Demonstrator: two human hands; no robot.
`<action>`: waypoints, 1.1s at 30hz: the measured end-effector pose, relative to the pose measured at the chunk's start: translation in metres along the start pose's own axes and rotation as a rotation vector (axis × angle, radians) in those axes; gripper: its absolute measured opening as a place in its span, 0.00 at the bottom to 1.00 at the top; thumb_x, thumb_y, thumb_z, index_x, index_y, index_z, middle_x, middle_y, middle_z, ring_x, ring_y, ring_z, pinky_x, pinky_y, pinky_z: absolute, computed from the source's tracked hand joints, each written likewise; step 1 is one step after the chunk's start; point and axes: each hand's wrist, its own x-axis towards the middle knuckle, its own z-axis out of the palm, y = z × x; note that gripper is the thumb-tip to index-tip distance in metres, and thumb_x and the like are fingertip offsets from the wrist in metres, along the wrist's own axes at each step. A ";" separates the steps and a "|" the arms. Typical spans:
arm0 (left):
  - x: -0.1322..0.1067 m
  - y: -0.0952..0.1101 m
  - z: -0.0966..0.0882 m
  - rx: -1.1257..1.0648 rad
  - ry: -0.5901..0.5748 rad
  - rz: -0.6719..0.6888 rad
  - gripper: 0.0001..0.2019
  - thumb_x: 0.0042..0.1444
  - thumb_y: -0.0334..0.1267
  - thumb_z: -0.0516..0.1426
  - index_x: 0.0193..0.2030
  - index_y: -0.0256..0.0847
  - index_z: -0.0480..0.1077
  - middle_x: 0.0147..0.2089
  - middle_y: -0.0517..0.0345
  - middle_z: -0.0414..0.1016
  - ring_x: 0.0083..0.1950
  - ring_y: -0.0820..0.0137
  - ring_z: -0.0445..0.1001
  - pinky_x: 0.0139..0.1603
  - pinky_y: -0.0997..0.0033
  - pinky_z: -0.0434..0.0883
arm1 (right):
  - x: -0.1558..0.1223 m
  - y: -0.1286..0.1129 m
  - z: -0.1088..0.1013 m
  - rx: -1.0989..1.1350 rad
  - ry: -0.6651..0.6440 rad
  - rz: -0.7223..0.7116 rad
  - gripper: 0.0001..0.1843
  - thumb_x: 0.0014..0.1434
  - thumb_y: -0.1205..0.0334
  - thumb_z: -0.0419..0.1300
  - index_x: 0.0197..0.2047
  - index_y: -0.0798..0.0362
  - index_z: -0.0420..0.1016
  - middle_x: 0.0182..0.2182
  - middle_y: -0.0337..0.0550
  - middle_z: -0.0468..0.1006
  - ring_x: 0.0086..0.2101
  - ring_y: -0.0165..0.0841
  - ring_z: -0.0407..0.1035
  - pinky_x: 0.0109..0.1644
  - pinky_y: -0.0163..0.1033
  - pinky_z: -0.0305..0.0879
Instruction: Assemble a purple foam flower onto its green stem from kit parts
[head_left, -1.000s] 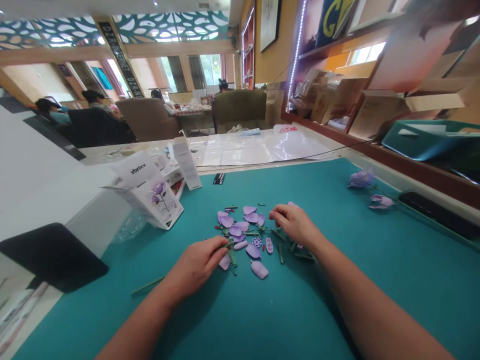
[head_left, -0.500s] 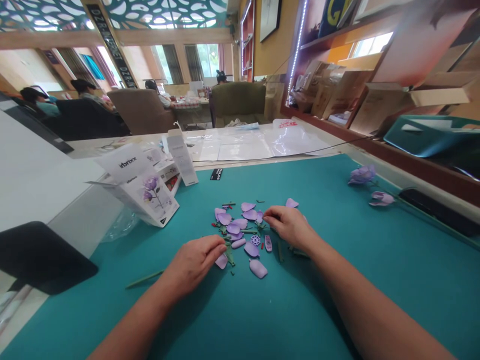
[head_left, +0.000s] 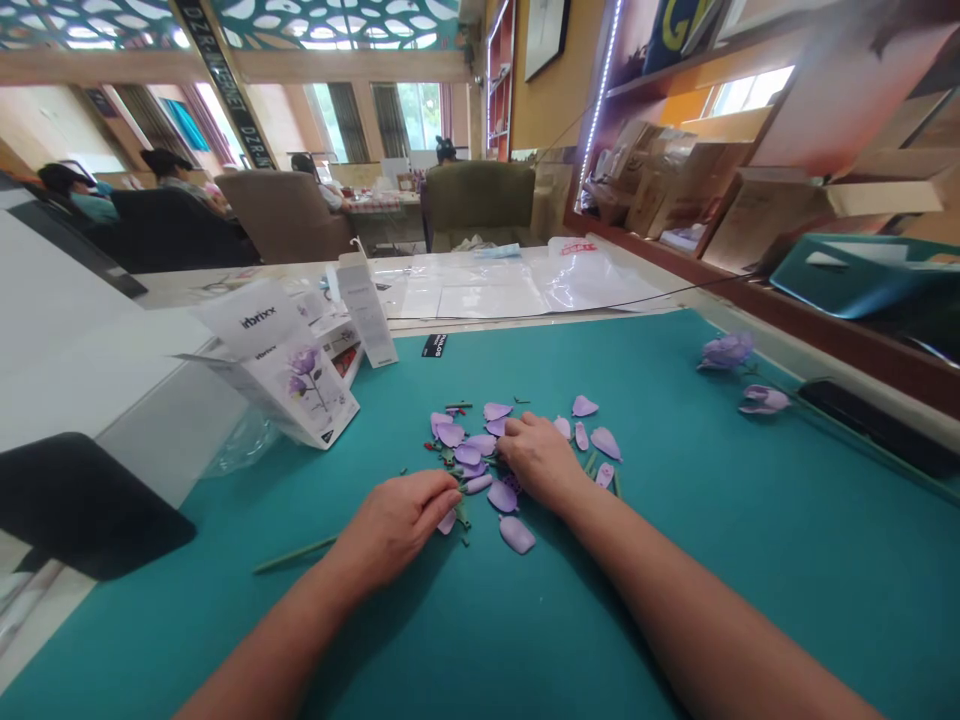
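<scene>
A pile of purple petal pieces (head_left: 469, 445) and short green stem pieces lies on the teal mat (head_left: 675, 560). My left hand (head_left: 397, 525) rests at the pile's near left edge, its fingers curled and pinched on a small green piece. My right hand (head_left: 536, 460) lies palm down on the middle of the pile, fingers bent over the pieces; what is under them is hidden. More petals (head_left: 604, 442) lie just right of that hand, and one large petal (head_left: 517, 535) lies nearest me.
A white flower-kit box (head_left: 281, 375) and leaflets stand at the mat's left. A long green stem (head_left: 296, 552) lies left of my left hand. Two built purple flowers (head_left: 724, 352) lie far right. Shelves with boxes run along the right; people sit at the back.
My right hand has slid left onto the middle of the pile, uncovering several petals to its right. My left hand has stayed at the pile's near edge.
</scene>
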 end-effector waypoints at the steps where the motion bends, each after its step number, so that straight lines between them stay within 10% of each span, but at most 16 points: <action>1: 0.000 0.001 0.000 -0.004 0.003 0.001 0.16 0.63 0.45 0.44 0.31 0.42 0.67 0.32 0.59 0.73 0.34 0.68 0.70 0.33 0.72 0.62 | 0.001 0.000 0.000 -0.005 -0.001 -0.007 0.10 0.61 0.70 0.54 0.34 0.55 0.78 0.35 0.50 0.75 0.39 0.40 0.64 0.36 0.40 0.54; 14: 0.001 0.000 0.002 0.022 0.047 0.007 0.17 0.62 0.44 0.44 0.31 0.41 0.69 0.31 0.58 0.74 0.34 0.68 0.71 0.33 0.72 0.64 | 0.003 0.002 -0.003 0.112 0.051 0.021 0.08 0.53 0.73 0.55 0.30 0.57 0.75 0.35 0.51 0.77 0.37 0.38 0.67 0.37 0.39 0.57; 24: 0.000 -0.005 -0.004 -0.080 0.154 0.006 0.17 0.62 0.43 0.45 0.42 0.42 0.73 0.41 0.56 0.79 0.41 0.67 0.75 0.42 0.70 0.68 | -0.009 -0.024 -0.008 1.623 0.118 0.126 0.08 0.50 0.64 0.61 0.35 0.52 0.70 0.25 0.33 0.72 0.25 0.26 0.67 0.30 0.33 0.63; 33: -0.002 -0.001 -0.005 -0.062 0.180 0.023 0.16 0.62 0.43 0.47 0.37 0.41 0.74 0.34 0.58 0.77 0.35 0.69 0.73 0.37 0.72 0.66 | -0.011 -0.036 -0.007 1.926 0.134 0.206 0.13 0.45 0.58 0.70 0.28 0.54 0.71 0.23 0.35 0.75 0.25 0.26 0.70 0.32 0.34 0.67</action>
